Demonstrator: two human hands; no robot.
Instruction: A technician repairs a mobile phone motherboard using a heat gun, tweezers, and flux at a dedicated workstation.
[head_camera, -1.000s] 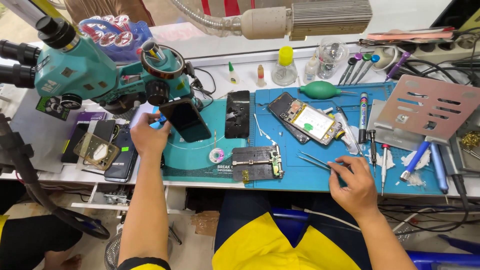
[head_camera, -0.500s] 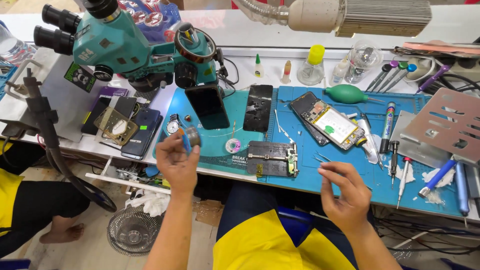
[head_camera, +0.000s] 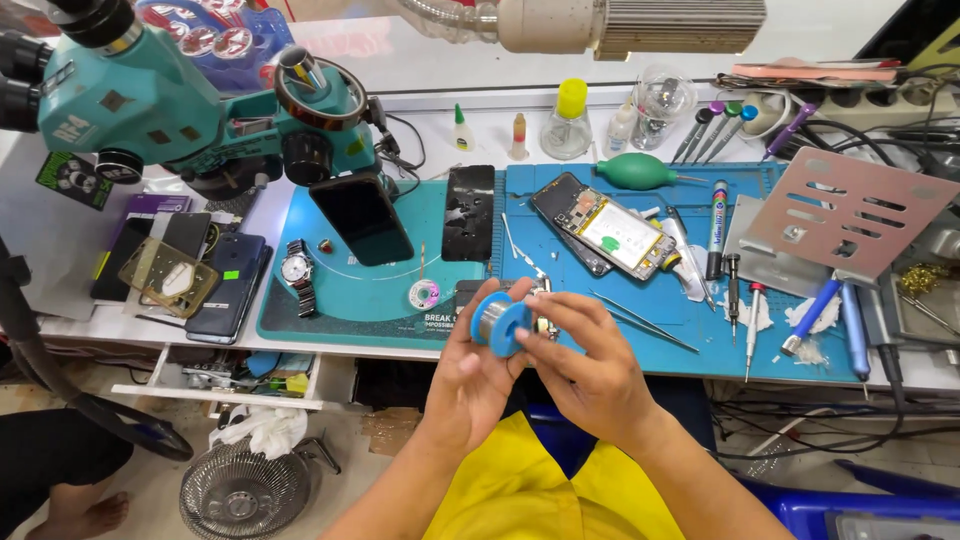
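Note:
My left hand (head_camera: 470, 375) holds a small blue spool of solder wire (head_camera: 500, 322) up in front of the bench edge. My right hand (head_camera: 590, 365) meets it from the right, with its fingertips on the spool's rim. Just behind the hands lies a small circuit board holder (head_camera: 545, 325), mostly hidden. An opened phone (head_camera: 612, 228) with its insides showing rests on the blue mat (head_camera: 640, 330) beyond. A pair of tweezers (head_camera: 640, 320) lies on the mat right of my hands.
A teal microscope (head_camera: 190, 110) hangs over a dark phone (head_camera: 362, 215) on the teal mat (head_camera: 300, 320). A wristwatch (head_camera: 297, 272), phones (head_camera: 225, 285), screwdrivers (head_camera: 735, 300), a green air blower (head_camera: 640, 170), bottles (head_camera: 568, 120) and a perforated metal plate (head_camera: 850, 215) crowd the bench. A wire basket (head_camera: 245, 490) sits on the floor.
My left hand carried the blue spool from the left side to the middle. My right hand left the tweezers on the mat and came onto the spool.

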